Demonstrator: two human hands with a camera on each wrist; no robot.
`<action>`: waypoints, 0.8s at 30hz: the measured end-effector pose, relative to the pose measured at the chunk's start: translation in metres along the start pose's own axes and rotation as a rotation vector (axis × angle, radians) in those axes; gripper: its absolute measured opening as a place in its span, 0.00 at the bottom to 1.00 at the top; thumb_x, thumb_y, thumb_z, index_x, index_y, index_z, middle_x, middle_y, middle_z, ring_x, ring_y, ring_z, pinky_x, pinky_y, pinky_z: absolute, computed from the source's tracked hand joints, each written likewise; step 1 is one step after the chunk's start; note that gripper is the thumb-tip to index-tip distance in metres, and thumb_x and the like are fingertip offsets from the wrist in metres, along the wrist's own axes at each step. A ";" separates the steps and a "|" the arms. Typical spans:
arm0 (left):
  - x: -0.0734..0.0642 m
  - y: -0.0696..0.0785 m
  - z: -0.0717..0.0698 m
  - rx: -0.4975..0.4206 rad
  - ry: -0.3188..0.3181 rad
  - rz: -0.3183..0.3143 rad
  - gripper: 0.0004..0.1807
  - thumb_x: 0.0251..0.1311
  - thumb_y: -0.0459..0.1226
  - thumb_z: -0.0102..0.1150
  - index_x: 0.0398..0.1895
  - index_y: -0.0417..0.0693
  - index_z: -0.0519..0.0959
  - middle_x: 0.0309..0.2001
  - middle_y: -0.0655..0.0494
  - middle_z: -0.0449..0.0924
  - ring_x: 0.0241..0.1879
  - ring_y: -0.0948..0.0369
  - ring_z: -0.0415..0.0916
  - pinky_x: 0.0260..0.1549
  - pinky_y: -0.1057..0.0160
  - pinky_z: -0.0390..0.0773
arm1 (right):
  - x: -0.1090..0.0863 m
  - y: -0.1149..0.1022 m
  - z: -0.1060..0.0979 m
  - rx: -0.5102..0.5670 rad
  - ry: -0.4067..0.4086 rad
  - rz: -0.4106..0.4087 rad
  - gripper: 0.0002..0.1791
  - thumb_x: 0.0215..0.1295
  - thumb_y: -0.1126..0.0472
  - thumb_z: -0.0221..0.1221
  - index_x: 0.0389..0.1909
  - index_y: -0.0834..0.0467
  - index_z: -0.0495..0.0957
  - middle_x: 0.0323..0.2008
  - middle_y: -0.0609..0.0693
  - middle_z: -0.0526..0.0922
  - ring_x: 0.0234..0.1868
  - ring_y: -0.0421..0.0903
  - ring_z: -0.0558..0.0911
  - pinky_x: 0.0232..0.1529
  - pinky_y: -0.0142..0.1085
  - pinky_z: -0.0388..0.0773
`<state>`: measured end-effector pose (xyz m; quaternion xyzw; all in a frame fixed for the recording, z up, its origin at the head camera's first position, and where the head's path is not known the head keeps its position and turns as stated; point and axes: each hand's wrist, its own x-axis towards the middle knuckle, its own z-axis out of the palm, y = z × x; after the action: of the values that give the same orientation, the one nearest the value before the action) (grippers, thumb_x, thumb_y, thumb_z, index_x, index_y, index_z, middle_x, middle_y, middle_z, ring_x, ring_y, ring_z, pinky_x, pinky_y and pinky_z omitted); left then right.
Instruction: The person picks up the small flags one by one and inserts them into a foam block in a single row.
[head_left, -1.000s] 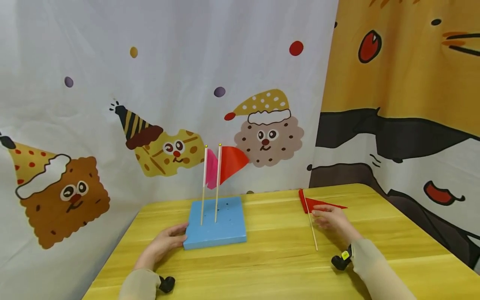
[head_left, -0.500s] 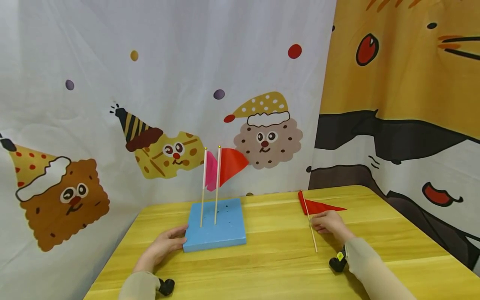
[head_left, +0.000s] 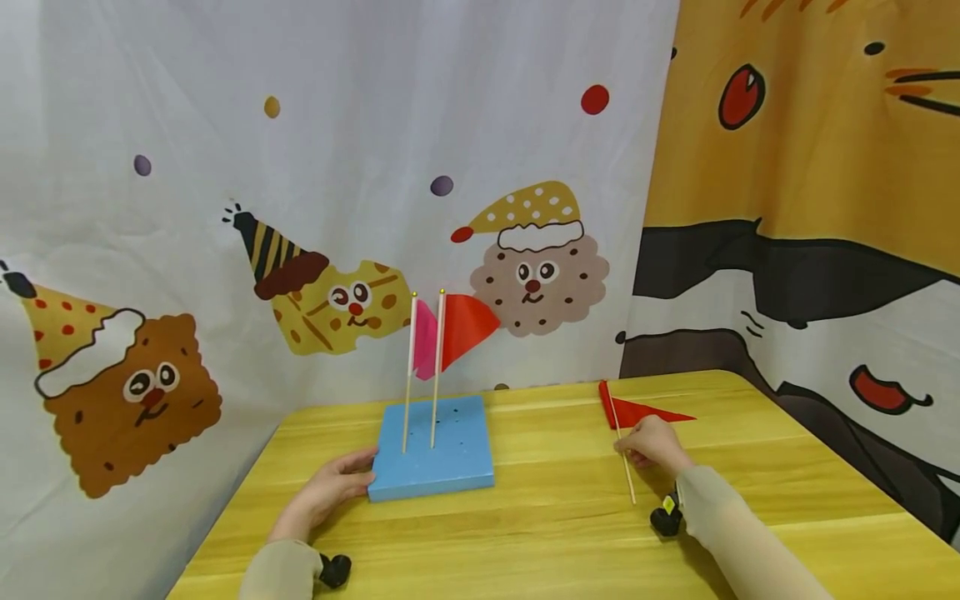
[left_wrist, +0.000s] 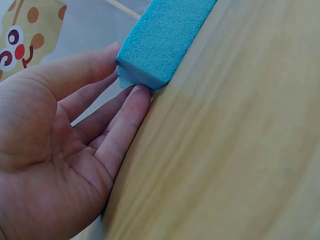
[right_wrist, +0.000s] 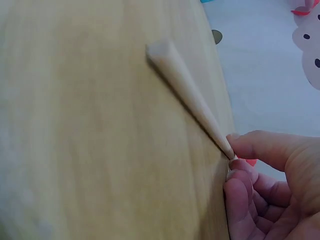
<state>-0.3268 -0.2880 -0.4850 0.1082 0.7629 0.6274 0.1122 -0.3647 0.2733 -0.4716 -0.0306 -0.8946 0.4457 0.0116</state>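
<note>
Fingers (right_wrist: 236,197) of the right hand (head_left: 654,442) are pinching the stick (head_left: 628,479) of the red flag (head_left: 632,413) lying at lower right of the head view; the left hand (head_left: 324,492), fingers loosely extended, is touching the blue block (head_left: 459,463) at lower centre.

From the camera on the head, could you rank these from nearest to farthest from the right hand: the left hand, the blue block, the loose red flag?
1. Loose red flag: its stick is pinched in the right hand.
2. Blue block: off to the left.
3. Left hand: farther left, at the block's left edge.
</note>
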 end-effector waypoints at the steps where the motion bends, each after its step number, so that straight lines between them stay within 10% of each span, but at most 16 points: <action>1: 0.000 0.000 0.000 0.003 -0.003 0.004 0.37 0.66 0.35 0.59 0.73 0.31 0.55 0.70 0.26 0.50 0.60 0.50 0.69 0.52 0.58 0.77 | 0.000 0.000 0.000 -0.006 0.005 -0.008 0.19 0.49 0.64 0.69 0.07 0.59 0.72 0.09 0.49 0.72 0.11 0.43 0.73 0.16 0.36 0.78; 16: 0.000 0.001 0.000 -0.004 -0.010 -0.006 0.37 0.66 0.36 0.59 0.73 0.32 0.55 0.71 0.26 0.49 0.63 0.45 0.66 0.54 0.54 0.76 | -0.004 -0.005 -0.003 -0.087 0.043 -0.033 0.16 0.50 0.64 0.65 0.08 0.59 0.73 0.09 0.48 0.74 0.11 0.43 0.73 0.14 0.35 0.75; 24: -0.002 0.005 0.002 -0.004 -0.001 -0.020 0.36 0.66 0.35 0.59 0.73 0.33 0.56 0.71 0.27 0.49 0.63 0.44 0.65 0.54 0.54 0.75 | -0.009 -0.007 -0.009 0.135 -0.049 0.045 0.09 0.55 0.66 0.61 0.25 0.70 0.79 0.16 0.56 0.81 0.15 0.45 0.79 0.16 0.35 0.78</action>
<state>-0.3246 -0.2859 -0.4800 0.1007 0.7627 0.6277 0.1187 -0.3552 0.2758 -0.4609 -0.0387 -0.8615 0.5059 -0.0181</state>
